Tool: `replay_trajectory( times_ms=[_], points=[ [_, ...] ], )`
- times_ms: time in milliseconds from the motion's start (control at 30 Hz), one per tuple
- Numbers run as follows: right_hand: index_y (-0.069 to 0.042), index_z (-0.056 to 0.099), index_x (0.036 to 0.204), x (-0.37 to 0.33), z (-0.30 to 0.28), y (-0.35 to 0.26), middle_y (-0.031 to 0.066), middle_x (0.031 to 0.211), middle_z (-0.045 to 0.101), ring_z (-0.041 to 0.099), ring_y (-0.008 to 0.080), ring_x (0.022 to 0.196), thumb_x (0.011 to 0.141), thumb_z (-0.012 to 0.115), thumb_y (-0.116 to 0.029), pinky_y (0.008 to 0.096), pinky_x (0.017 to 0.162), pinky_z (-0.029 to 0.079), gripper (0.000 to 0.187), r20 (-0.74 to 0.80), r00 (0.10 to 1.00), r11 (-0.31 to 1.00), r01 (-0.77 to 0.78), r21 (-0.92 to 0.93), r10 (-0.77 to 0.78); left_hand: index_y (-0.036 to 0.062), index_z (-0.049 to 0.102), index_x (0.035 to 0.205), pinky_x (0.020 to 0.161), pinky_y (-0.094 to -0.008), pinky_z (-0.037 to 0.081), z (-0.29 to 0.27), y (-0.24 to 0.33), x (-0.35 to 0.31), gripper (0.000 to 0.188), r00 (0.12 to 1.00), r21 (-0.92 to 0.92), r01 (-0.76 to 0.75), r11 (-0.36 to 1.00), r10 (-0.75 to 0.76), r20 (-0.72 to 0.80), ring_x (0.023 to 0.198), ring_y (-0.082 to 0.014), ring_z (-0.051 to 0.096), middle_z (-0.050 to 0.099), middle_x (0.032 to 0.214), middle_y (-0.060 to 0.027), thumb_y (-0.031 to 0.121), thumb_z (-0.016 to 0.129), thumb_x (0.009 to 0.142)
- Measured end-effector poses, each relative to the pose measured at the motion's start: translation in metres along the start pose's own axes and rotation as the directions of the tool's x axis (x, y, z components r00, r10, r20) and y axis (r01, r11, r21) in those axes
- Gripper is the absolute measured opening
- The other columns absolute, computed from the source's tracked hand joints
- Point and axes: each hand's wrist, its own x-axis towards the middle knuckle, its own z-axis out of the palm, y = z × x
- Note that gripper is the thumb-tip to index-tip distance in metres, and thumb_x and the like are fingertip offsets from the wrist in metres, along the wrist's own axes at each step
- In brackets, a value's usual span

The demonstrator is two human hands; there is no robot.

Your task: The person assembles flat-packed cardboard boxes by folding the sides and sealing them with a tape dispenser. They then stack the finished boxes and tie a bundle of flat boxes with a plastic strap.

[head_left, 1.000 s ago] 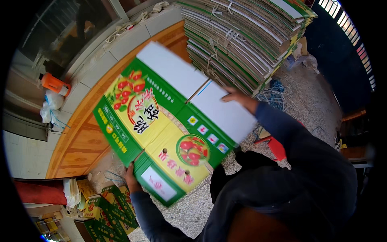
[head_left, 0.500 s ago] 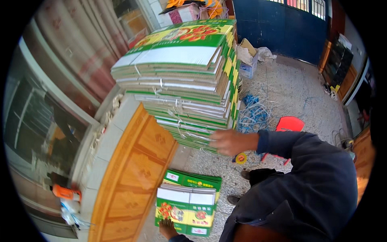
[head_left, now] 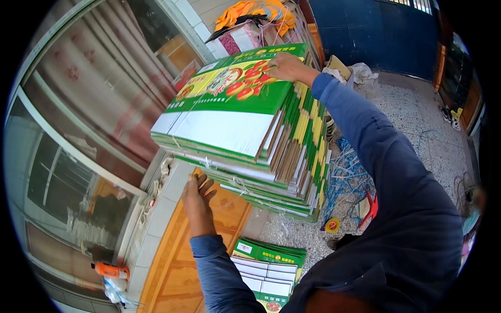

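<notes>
A tall stack of flattened printed cartons [head_left: 229, 122], green, yellow and white, rises in front of me, tied in bundles with thin pale straps. My right hand [head_left: 288, 68] rests on the top carton near its far right edge, fingers curled in; whatever they hold is too small to make out. My left hand [head_left: 199, 197] is raised beside the stack's lower left side, open with its fingers apart and nothing in it. Below, partly covered by my left arm, a smaller pile of the same cartons [head_left: 261, 277] lies on the floor.
A wooden cabinet [head_left: 175, 271] and a tiled ledge below the window [head_left: 172, 190] run along the left. An orange-handled tool [head_left: 111, 270] sits there. Blue strapping [head_left: 347, 167], a yellow tape roll [head_left: 332, 225] and a red stool [head_left: 371, 209] are on the floor at right.
My right hand has gone up from the stack's lower front to its top. My left hand has left the floor pile and come up beside the stack. The view has shifted.
</notes>
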Motion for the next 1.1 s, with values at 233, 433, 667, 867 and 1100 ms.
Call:
replay_trajectory(
  times_ms=[233, 433, 667, 867, 1100],
  points=[
    [-0.002, 0.064, 0.116, 0.086, 0.025, 0.088, 0.0265, 0.126, 0.052, 0.05, 0.043, 0.117, 0.085, 0.053, -0.053, 0.052, 0.096, 0.04, 0.06, -0.015, 0.942, 0.932, -0.334, -0.137, 0.335, -0.0026, 0.023, 0.147, 0.088, -0.0398, 0.045, 0.114, 0.012, -0.019, 0.086, 0.996, 0.182, -0.071, 0.981, 0.078, -0.032, 0.121, -0.0302, 0.047, 0.039, 0.143, -0.021, 0.046, 0.061, 0.088],
    [-0.001, 0.061, 0.121, 0.135, 0.035, 0.182, 0.0235, 0.115, 0.063, 0.058, 0.0384, 0.109, 0.082, 0.056, -0.054, 0.0462, 0.096, 0.04, 0.066, 0.148, 0.929, 0.926, -0.357, 0.122, 0.339, 0.0021, 0.024, 0.149, 0.092, -0.0413, 0.041, 0.11, -0.005, -0.019, 0.073, 0.97, 0.264, -0.243, 0.933, 0.227, 0.091, 0.125, -0.0277, 0.045, 0.035, 0.148, -0.016, 0.039, 0.055, 0.094],
    [0.008, 0.067, 0.1, 0.108, 0.034, 0.179, 0.0303, 0.101, 0.065, 0.064, 0.0405, 0.093, 0.076, 0.069, -0.056, 0.0432, 0.083, 0.048, 0.069, -0.096, 0.955, 0.959, -0.281, 0.025, 0.282, 0.0013, 0.029, 0.146, 0.102, -0.0401, 0.037, 0.096, -0.028, -0.014, 0.065, 0.97, 0.196, -0.241, 0.95, 0.23, 0.079, 0.128, -0.0261, 0.044, 0.039, 0.145, -0.0146, 0.042, 0.045, 0.098],
    [0.004, 0.069, 0.088, -0.015, 0.007, 0.081, 0.0278, 0.096, 0.065, 0.064, 0.0407, 0.089, 0.085, 0.054, -0.046, 0.0495, 0.078, 0.051, 0.052, -0.152, 0.869, 0.878, -0.444, 0.177, 0.47, 0.0005, 0.044, 0.135, 0.093, -0.0471, 0.051, 0.014, -0.026, -0.014, 0.051, 0.997, -0.382, -0.066, 0.922, 0.073, 0.003, 0.111, -0.0322, 0.059, 0.054, 0.129, -0.0198, 0.035, 0.04, 0.097],
    [0.001, 0.061, 0.073, -0.188, -0.029, -0.093, 0.0191, 0.073, 0.06, 0.059, 0.0346, 0.06, 0.078, 0.065, -0.034, 0.0454, 0.056, 0.046, 0.036, -0.435, 0.879, 0.956, -0.075, 0.283, 0.198, -0.0002, 0.045, 0.134, 0.096, -0.052, 0.046, -0.132, 0.0, 0.01, 0.055, 0.918, -0.43, -0.321, 0.844, 0.166, -0.359, 0.116, -0.0356, 0.054, 0.052, 0.131, -0.0213, 0.038, 0.045, 0.095]
  ],
)
